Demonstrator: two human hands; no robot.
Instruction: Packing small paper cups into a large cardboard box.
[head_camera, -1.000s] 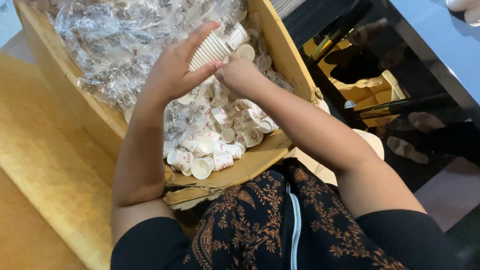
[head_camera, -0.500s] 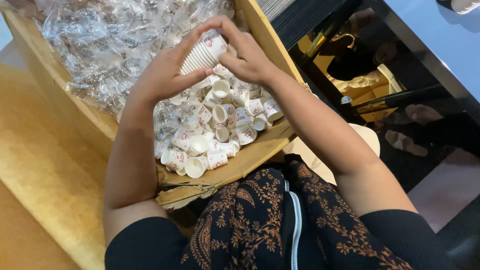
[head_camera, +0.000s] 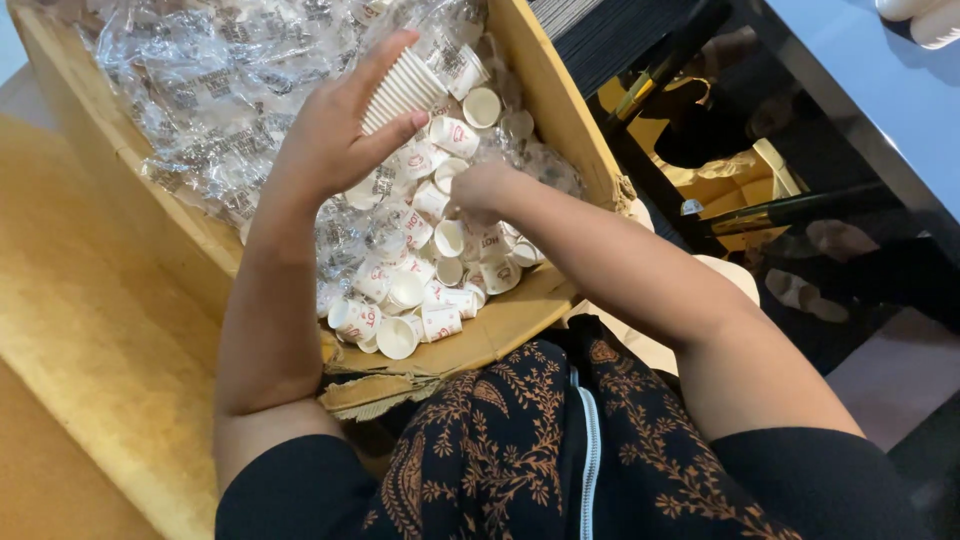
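Crumpled clear plastic wrap (head_camera: 200, 90) fills far end of brown cardboard box (head_camera: 560, 120), crowding loose small white paper cups (head_camera: 420, 290). Left hand (head_camera: 335, 140) grips nested stack of white ribbed cups (head_camera: 400, 88). Right hand (head_camera: 480, 190), earlier beside stack, now lowered, fingers curled among loose cups.

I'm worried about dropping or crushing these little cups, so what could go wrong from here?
The left hand holds the stack of cups by its end only, tilted over the box, so cups might slide off. The right hand is digging among the loose cups and could crush some. The box's front edge looks torn and sagging, so cups may spill.
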